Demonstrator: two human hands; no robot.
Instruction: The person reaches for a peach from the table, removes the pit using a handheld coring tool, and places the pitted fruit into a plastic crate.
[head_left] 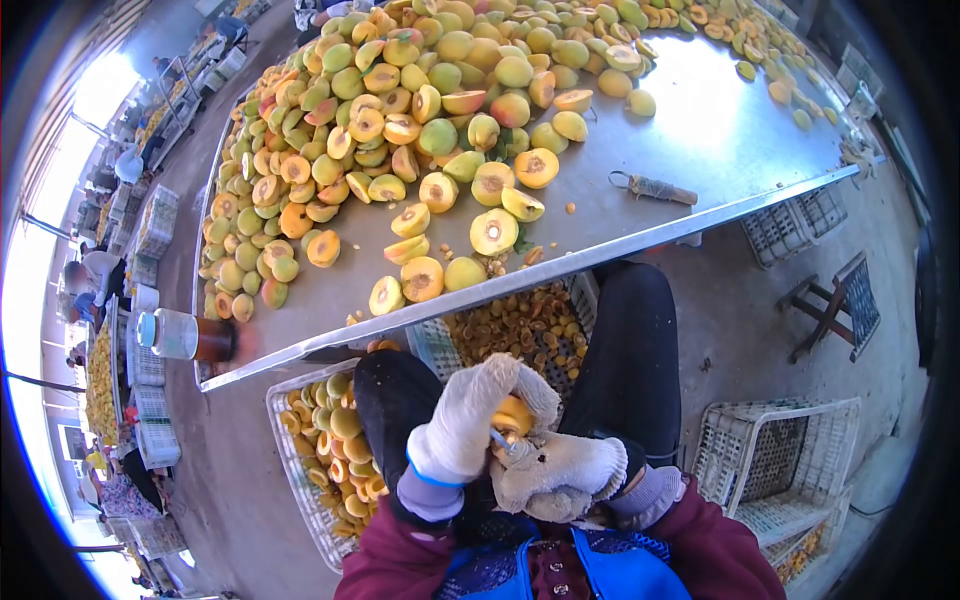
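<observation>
My left hand, in a pale knit glove, is closed around a yellow peach half in front of my lap. Against the fruit's lower side shows a small metal tip; it belongs to a pitting tool whose handle is hidden in my right hand. That hand is gloved too, with its fingers curled shut. Between my knees, a crate contains brown pits and scraps. Cut peach halves lie near the metal table's edge, above my hands.
A large heap of peaches covers the table's left and back. On it also lie a wire-loop tool with a wooden handle and a jar of brown liquid. Beside me stand a crate of halves, a crate and a folding stool.
</observation>
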